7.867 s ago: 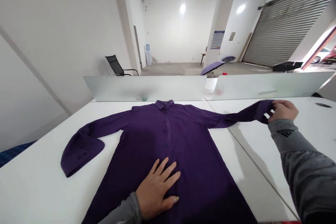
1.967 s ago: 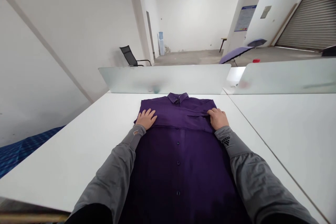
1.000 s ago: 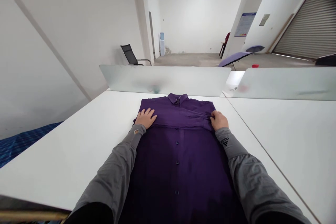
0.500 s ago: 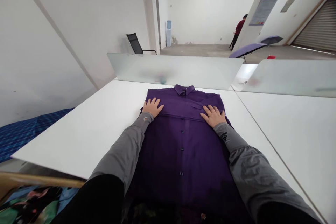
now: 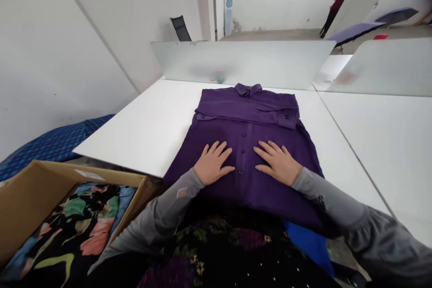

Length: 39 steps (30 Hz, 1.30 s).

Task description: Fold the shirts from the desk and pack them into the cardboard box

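A purple button-up shirt lies front side up on the white table, its collar pointing away from me. Both sleeves are folded across the chest, one over the other, and the cuffs show near the two sides. My left hand rests flat on the lower left front, fingers spread. On the other side of the button strip, my right hand lies flat too, with its fingers apart. Neither hand grips the cloth. The shirt's hem hangs over the near table edge.
A cardboard box with folded floral clothing stands at the lower left. Frosted partitions line the table's back. Beyond them are a chair, a water dispenser, open umbrellas and a person.
Both hands have left the folded sleeves and moved down toward me and inward onto the shirt's lower front. The view has tilted down, bringing more of the box into sight.
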Each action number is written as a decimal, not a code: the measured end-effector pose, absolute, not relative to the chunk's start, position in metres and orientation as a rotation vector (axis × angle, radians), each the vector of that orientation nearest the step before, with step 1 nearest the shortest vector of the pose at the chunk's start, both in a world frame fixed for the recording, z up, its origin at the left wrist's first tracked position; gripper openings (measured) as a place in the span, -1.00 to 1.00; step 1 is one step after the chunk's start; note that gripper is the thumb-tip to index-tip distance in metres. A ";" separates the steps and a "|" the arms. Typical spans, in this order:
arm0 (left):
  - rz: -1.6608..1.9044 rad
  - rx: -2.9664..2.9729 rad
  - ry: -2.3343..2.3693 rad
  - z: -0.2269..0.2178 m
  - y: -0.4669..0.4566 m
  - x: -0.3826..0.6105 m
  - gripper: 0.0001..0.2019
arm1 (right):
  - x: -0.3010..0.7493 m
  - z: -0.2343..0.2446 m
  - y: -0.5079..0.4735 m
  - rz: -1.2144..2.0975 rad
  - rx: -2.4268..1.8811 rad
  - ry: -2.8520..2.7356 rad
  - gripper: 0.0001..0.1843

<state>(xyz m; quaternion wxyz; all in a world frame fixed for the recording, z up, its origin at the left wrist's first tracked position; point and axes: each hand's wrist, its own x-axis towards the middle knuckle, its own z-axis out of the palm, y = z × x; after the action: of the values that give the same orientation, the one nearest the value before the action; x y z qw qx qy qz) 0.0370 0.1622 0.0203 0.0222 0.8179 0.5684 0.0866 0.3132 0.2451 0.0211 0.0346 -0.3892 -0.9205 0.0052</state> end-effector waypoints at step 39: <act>1.498 2.878 1.326 -0.042 0.051 0.051 -0.88 | 0.284 -0.076 0.085 1.920 -1.050 -1.309 -0.52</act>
<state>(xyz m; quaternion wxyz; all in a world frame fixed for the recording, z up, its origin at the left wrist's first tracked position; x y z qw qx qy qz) 0.0511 0.0507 -0.0418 -0.1807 0.8075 0.3722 0.4204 0.2843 0.0846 -0.0759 0.2916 -0.3938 -0.4911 0.7202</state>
